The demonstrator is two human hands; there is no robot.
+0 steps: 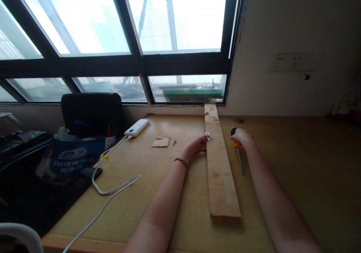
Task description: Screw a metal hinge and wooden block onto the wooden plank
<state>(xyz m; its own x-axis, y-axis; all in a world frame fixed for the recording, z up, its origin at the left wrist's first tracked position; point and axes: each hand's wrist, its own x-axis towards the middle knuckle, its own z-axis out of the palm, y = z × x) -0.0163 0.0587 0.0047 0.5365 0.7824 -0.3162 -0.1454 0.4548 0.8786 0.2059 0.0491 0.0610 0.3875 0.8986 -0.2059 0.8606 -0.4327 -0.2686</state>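
A long wooden board (221,170) lies lengthwise on the table, its far end by the window wall. At the board's left edge, my left hand (199,144) is closed on a small shiny metal fitting (207,135), which touches the board. Whether it is a hinge or a latch, I cannot make out. To the right of the board, my right hand (243,137) grips a screwdriver (240,161) by its yellow and black handle, shaft towards me. Left of my left hand lie a few small screws (174,143) and a thin wooden piece (161,141).
A white power bank (137,128) rests near the table's left edge, its white cable (105,204) looping towards me. Beyond that edge are a black chair (91,110) and a blue bag (70,157). The window (180,65) and wall bound the table's far side.
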